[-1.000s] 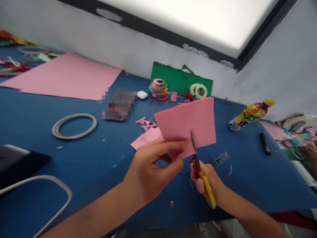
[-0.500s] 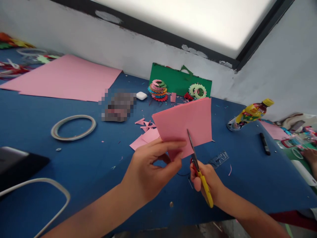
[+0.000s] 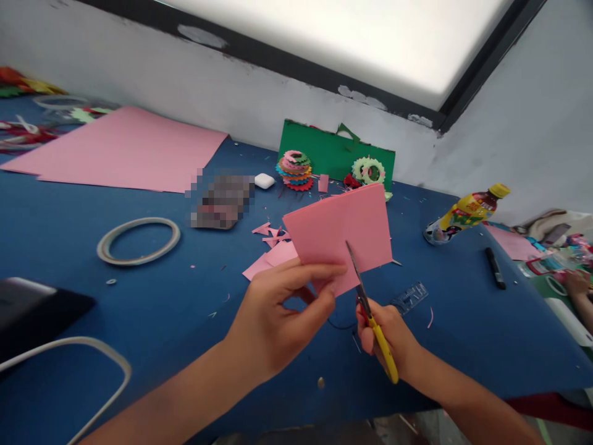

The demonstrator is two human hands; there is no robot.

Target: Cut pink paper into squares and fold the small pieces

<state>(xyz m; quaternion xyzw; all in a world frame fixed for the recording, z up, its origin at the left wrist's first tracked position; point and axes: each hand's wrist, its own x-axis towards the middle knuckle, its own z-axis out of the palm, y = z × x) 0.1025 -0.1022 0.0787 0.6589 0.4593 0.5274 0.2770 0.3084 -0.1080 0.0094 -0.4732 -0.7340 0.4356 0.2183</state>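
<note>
My left hand (image 3: 278,315) pinches the lower edge of a folded pink paper sheet (image 3: 340,232) and holds it up over the blue table (image 3: 185,296). My right hand (image 3: 386,337) grips scissors with yellow and red handles (image 3: 370,318). Their blades reach up into the sheet's lower edge, just right of my left thumb. Pink offcuts (image 3: 273,250) lie on the table under the sheet.
A large pink sheet (image 3: 125,148) lies at the back left. A tape ring (image 3: 138,240), a stack of coloured paper rings (image 3: 295,170), green card (image 3: 336,154), a bottle (image 3: 467,213), a black marker (image 3: 495,269) and a clear ruler (image 3: 410,295) are around. Another person's hand (image 3: 579,287) shows at the right edge.
The scissor blades have moved slightly further up and left into the pink sheet. The sheet has tilted a little and shifted left with my left hand.
</note>
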